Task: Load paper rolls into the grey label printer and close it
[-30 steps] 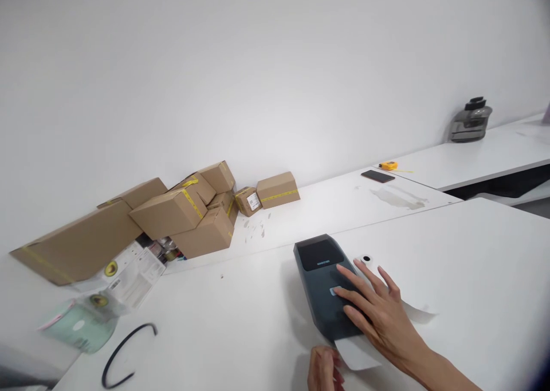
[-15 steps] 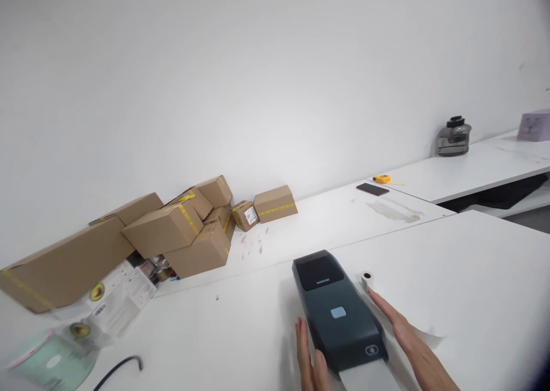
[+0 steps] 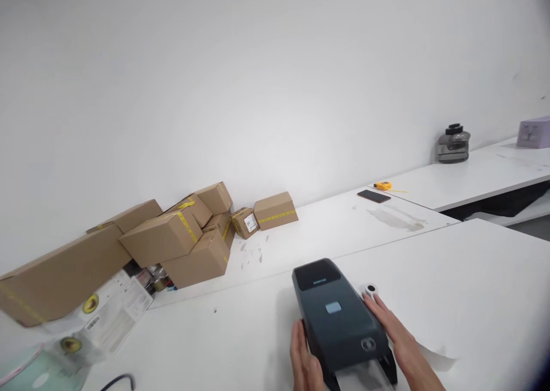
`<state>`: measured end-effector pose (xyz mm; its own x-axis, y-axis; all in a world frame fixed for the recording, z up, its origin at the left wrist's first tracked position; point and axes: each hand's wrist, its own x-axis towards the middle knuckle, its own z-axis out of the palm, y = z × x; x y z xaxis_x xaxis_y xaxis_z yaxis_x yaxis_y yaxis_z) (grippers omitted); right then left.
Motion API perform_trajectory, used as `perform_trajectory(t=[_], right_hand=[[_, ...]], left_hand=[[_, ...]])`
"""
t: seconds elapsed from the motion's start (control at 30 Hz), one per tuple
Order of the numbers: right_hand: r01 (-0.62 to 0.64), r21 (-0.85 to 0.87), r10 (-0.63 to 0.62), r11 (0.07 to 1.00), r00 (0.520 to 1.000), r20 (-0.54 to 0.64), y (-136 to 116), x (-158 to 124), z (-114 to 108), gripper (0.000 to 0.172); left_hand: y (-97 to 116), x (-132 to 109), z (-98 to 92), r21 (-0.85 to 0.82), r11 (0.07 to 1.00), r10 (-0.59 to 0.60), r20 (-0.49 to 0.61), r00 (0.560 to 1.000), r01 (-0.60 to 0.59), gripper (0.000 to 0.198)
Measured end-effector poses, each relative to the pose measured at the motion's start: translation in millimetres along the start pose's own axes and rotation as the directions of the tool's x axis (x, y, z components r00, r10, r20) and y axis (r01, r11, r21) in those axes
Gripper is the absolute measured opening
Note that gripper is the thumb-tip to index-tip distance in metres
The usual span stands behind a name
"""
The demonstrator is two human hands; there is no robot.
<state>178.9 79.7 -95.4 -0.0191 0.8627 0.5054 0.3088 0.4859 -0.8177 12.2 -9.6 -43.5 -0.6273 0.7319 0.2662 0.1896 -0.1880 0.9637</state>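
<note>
A dark teal-grey label printer (image 3: 339,322) sits on the white table in front of me, with a light blue button on its top. The near edge of its cover stands raised from the base, and white paper (image 3: 363,376) shows beneath it. My left hand (image 3: 304,356) presses on the printer's left side, fingers together. Along the right side lies my right hand (image 3: 399,336), its fingers against the cover edge. Just beyond those fingertips is a small white paper roll (image 3: 370,289). A loose paper strip (image 3: 440,358) curls out from behind my right wrist.
Cardboard boxes (image 3: 158,236) with yellow tape are piled against the wall at left. Nearer are a clear avocado-print bag (image 3: 71,345), a mint-green container (image 3: 43,374) and a dark cable (image 3: 118,380). A phone (image 3: 373,196), a yellow tape measure (image 3: 382,186) and a grey jug (image 3: 453,146) stand further back.
The near end of the printer's cover has lifted, exposing its base sides. Both hands have closed in on the cover, and my view has shifted slightly.
</note>
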Motion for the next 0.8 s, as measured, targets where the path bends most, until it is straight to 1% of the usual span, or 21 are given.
perform_trajectory(t=[0.03,0.07,0.13,0.17,0.2,0.23,0.27,0.3,0.4,0.5,0.67,0.8], right_hand=[[0.022,0.025,-0.022,0.999,1.0,0.017,-15,12,-4,0.068],[0.033,0.048,-0.037,0.998,0.995,0.094,-32,25,-8,0.064],[0.022,0.085,-0.034,0.996,0.99,0.136,-65,55,-13,0.059],[0.017,0.106,-0.032,0.994,0.99,0.137,-80,70,-13,0.058],[0.019,0.121,-0.036,0.992,0.99,0.136,-93,86,-12,0.057],[0.032,0.131,-0.049,0.991,0.99,0.13,-104,102,-9,0.055],[0.053,0.132,-0.07,0.99,0.99,0.12,-112,117,-6,0.054],[0.075,0.12,-0.089,0.99,0.989,0.116,-118,131,-3,0.054],[0.104,0.044,-0.109,0.994,0.987,0.117,-125,168,8,0.058],[0.082,-0.022,-0.079,0.996,0.99,0.121,-126,195,16,0.061],[0.069,-0.087,-0.055,0.994,0.987,0.153,-121,222,23,0.063],[0.084,-0.114,-0.059,0.99,0.977,0.205,-119,236,21,0.065]], left_hand=[[13,8,-0.7,-0.017,1.0,0.002,0.005,1.0,-0.002,0.059],[25,17,-1.6,-0.03,1.0,-0.007,0.018,1.0,0.007,0.057],[48,39,-2.8,-0.086,0.996,-0.02,0.034,0.999,0.023,0.056],[55,51,-2.6,-0.102,0.994,-0.032,0.039,0.999,0.036,0.056],[59,63,-1.6,-0.111,0.991,-0.07,0.014,0.997,0.072,0.055],[59,75,0.1,-0.112,0.989,-0.1,0.013,0.995,0.101,0.054],[55,85,2.6,-0.096,0.989,-0.114,0.019,0.993,0.116,0.053],[50,94,5.6,-0.054,0.99,-0.126,0.05,0.991,0.128,0.051],[26,109,16.0,0.018,0.985,-0.175,0.105,0.979,0.174,0.048],[11,109,24.6,0.076,0.977,-0.21,0.148,0.967,0.2,0.051],[9,98,28.4,0.145,0.973,-0.203,0.188,0.961,0.177,0.049],[9,97,26.3,0.209,0.964,-0.207,0.195,0.959,0.166,0.05]])
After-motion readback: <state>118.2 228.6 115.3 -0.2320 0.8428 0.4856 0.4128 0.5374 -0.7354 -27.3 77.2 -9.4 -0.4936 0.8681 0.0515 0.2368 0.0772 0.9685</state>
